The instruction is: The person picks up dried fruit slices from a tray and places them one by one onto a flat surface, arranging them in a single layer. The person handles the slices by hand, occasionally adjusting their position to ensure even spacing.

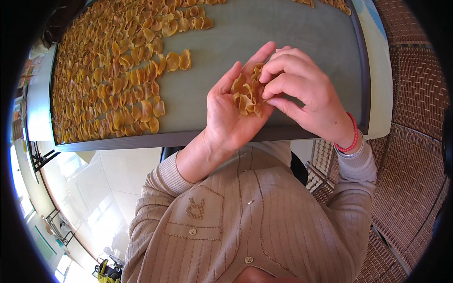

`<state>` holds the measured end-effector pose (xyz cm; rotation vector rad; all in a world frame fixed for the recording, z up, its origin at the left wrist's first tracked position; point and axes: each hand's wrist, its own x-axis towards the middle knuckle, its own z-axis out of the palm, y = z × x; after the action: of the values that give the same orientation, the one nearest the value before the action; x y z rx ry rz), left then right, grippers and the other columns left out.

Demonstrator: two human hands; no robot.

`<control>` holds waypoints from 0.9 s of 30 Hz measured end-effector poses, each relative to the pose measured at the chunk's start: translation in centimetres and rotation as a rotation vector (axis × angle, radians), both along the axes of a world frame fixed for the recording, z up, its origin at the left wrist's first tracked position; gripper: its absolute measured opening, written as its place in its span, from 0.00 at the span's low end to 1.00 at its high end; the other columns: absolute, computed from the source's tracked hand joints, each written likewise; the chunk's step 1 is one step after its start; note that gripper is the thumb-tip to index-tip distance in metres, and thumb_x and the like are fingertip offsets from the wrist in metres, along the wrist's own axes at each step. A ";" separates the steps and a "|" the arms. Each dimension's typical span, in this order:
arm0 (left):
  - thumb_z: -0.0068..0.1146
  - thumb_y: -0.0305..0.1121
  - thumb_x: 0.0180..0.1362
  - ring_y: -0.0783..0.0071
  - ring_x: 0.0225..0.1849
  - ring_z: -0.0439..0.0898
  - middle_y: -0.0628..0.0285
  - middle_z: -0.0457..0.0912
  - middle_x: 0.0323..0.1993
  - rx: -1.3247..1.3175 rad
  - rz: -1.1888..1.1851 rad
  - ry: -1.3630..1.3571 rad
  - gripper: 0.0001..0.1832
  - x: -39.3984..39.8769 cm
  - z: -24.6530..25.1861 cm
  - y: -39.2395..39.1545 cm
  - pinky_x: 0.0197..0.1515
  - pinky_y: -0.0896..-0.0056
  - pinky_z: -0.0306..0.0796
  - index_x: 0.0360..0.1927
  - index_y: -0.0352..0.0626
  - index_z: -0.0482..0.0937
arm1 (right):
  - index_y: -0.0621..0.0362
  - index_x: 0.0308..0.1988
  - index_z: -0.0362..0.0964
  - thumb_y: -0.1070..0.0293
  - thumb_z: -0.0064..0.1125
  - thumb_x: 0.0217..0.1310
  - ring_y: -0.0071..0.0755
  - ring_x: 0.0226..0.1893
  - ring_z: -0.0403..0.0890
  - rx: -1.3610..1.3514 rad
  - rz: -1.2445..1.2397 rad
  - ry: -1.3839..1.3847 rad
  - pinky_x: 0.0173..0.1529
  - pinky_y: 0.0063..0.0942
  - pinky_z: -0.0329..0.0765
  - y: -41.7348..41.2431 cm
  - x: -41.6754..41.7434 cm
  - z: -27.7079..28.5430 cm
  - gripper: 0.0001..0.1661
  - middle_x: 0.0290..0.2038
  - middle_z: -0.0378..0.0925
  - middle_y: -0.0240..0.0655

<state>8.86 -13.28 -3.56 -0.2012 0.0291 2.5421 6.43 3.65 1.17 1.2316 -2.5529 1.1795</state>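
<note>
My left hand point(230, 109) is palm up above the grey board, its fingers cupped around several curled, amber-brown dried slices point(246, 95). My right hand point(300, 81), with a red bead bracelet at the wrist, reaches over from the right. Its thumb and fingertips come together on the right edge of the slices, and the exact piece between them is partly hidden. Similar slices point(116, 85) lie in close, overlapping rows over the left part of the grey board point(198, 92). Two slices point(178, 61) stick out at the end of one row.
A dark raised rim point(170, 138) edges the board, which rests on a table with a pale cover point(380, 88). More slices point(336, 4) lie at the far right corner. Woven brown panels point(417, 177) stand on the right. A glossy tiled floor point(116, 177) shows at left.
</note>
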 end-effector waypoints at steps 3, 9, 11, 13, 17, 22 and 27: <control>0.35 0.46 0.75 0.68 0.65 0.69 0.58 0.72 0.64 0.084 -0.001 0.010 0.30 -0.1 -1.0 0.1 0.70 0.63 0.59 0.74 0.40 0.62 | 0.59 0.32 0.75 0.83 0.71 0.42 0.44 0.45 0.78 -0.014 -0.069 0.017 0.52 0.40 0.76 0.3 -0.1 0.3 0.15 0.39 0.77 0.34; 0.35 0.45 0.75 0.65 0.63 0.71 0.57 0.73 0.63 0.053 0.019 -0.069 0.31 -0.2 0.0 0.4 0.70 0.60 0.60 0.74 0.37 0.61 | 0.60 0.35 0.77 0.83 0.68 0.47 0.42 0.45 0.79 0.006 -0.061 0.037 0.47 0.36 0.77 0.4 -0.3 0.4 0.13 0.40 0.78 0.34; 0.35 0.45 0.75 0.64 0.62 0.72 0.58 0.75 0.61 0.125 -0.009 -0.025 0.28 0.0 -0.9 0.2 0.70 0.60 0.62 0.70 0.38 0.65 | 0.60 0.37 0.78 0.82 0.67 0.49 0.42 0.45 0.79 -0.004 -0.039 0.023 0.48 0.36 0.77 0.2 -0.5 0.6 0.12 0.40 0.78 0.34; 0.35 0.46 0.75 0.64 0.61 0.73 0.59 0.76 0.59 0.190 -0.016 -0.022 0.26 0.3 -1.9 0.0 0.69 0.60 0.63 0.66 0.38 0.69 | 0.60 0.38 0.79 0.81 0.66 0.50 0.43 0.44 0.79 -0.029 -0.036 0.000 0.49 0.37 0.77 -0.4 -0.6 0.9 0.12 0.40 0.79 0.35; 0.35 0.46 0.76 0.66 0.60 0.75 0.61 0.77 0.56 0.196 -0.018 -0.073 0.22 0.4 -2.3 -0.1 0.68 0.60 0.65 0.56 0.42 0.74 | 0.61 0.37 0.77 0.80 0.66 0.51 0.43 0.42 0.79 -0.008 0.036 0.051 0.50 0.37 0.75 -1.6 -1.9 0.1 0.10 0.40 0.79 0.36; 0.35 0.47 0.77 0.68 0.60 0.75 0.61 0.78 0.55 0.183 -0.026 -0.084 0.22 0.4 -2.1 -0.1 0.68 0.59 0.66 0.56 0.43 0.74 | 0.62 0.34 0.75 0.79 0.67 0.50 0.43 0.40 0.79 0.029 0.086 -0.001 0.49 0.36 0.75 -1.8 -2.5 -0.5 0.10 0.37 0.78 0.35; 0.34 0.49 0.76 0.65 0.60 0.75 0.59 0.78 0.55 0.129 -0.053 -0.112 0.24 0.3 -1.5 0.0 0.68 0.59 0.65 0.56 0.42 0.74 | 0.62 0.35 0.75 0.80 0.66 0.53 0.38 0.38 0.79 0.037 0.073 -0.093 0.46 0.31 0.76 -1.3 -2.7 -0.2 0.08 0.34 0.76 0.34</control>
<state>9.21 -13.26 -5.07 -0.2878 -0.1707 2.4651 3.73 2.36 0.99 1.3195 -2.6281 1.2373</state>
